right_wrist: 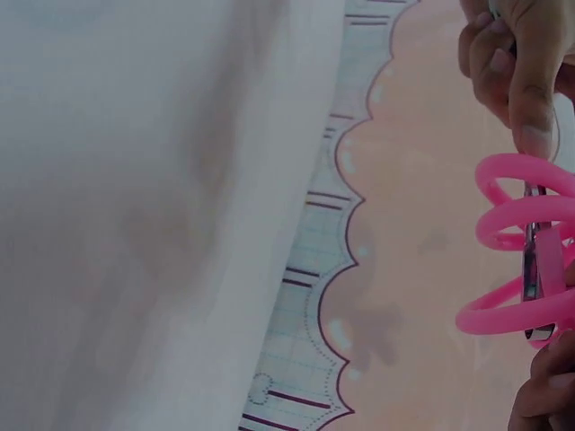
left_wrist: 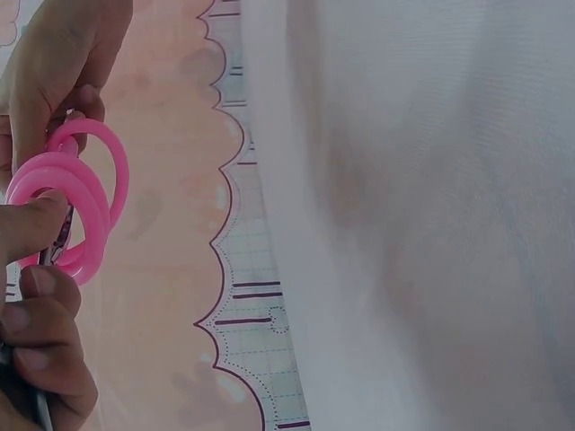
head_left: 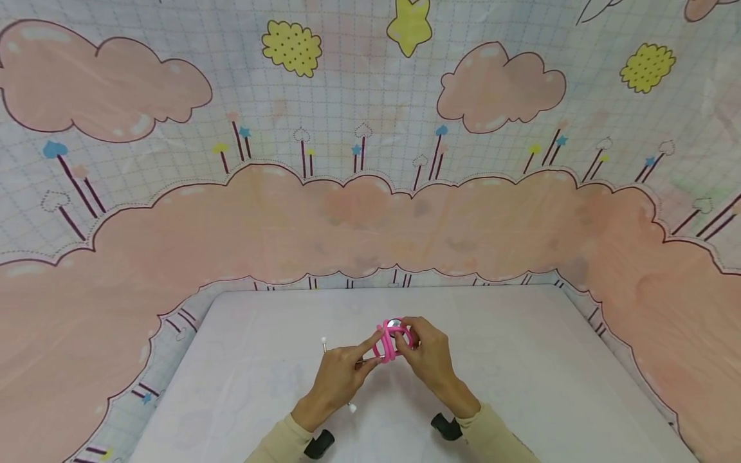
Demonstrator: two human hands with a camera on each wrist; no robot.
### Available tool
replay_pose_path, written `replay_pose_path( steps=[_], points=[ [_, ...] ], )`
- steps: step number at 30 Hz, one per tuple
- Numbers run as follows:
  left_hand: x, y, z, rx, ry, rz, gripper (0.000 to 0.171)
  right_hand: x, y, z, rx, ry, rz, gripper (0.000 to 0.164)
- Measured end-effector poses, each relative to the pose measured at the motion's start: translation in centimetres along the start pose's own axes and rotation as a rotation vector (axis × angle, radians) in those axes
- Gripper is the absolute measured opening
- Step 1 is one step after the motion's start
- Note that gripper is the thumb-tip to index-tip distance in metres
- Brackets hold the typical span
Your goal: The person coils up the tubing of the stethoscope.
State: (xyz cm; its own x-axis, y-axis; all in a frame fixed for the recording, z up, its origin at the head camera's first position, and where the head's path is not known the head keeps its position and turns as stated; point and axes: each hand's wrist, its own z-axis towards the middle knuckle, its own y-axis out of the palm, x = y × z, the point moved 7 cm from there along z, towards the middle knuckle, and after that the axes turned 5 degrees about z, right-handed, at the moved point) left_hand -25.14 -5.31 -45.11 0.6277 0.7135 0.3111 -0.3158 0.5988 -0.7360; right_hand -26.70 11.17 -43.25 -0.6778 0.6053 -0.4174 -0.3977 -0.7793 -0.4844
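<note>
A stethoscope with pink tubing (head_left: 388, 347) is held up between both hands over the white table. Its tubing is wound in several loops around metal, also visible as pink loops (right_wrist: 526, 224) in the right wrist view. My left hand (head_left: 340, 373) grips the metal ear-tube end, its index finger and thumb reaching the coil. White ear tips (head_left: 324, 341) stick out on either side of this hand. With thumb and fingers, my right hand (head_left: 429, 354) pinches the loops beside the shiny round chestpiece (head_left: 395, 324). Fingers partly hide the coil's far side.
The white tabletop (head_left: 260, 341) spreads beneath the hands. Behind and around it hangs a cloth (head_left: 359, 225) printed with clouds and stars. A black device (head_left: 320, 444) sits at the left wrist, another black device (head_left: 446, 427) at the right wrist.
</note>
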Motion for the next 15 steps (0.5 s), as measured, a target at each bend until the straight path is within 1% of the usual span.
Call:
replay_pose_path(
  steps=[6, 8, 9, 11, 15],
  points=[
    [-0.1, 0.1, 0.0, -0.008, 0.003, -0.020, 0.056, -0.3, -0.2, -0.2, 0.030, -0.083, -0.015, 0.028],
    [-0.2, 0.2, 0.0, -0.007, 0.006, -0.024, 0.057, -0.3, -0.2, -0.2, 0.023, -0.081, -0.009, 0.028],
    [-0.2, 0.2, 0.0, -0.006, 0.006, -0.027, 0.057, -0.2, -0.2, -0.1, 0.014, -0.069, 0.004, 0.028],
    [-0.3, 0.2, 0.0, -0.005, 0.006, -0.026, 0.058, 0.1, -0.1, -0.1, -0.016, -0.013, 0.056, 0.027],
    [-0.6, 0.4, -0.1, -0.011, 0.001, -0.021, 0.058, 1.1, 0.2, -0.1, -0.087, 0.158, 0.199, 0.026]
  ],
)
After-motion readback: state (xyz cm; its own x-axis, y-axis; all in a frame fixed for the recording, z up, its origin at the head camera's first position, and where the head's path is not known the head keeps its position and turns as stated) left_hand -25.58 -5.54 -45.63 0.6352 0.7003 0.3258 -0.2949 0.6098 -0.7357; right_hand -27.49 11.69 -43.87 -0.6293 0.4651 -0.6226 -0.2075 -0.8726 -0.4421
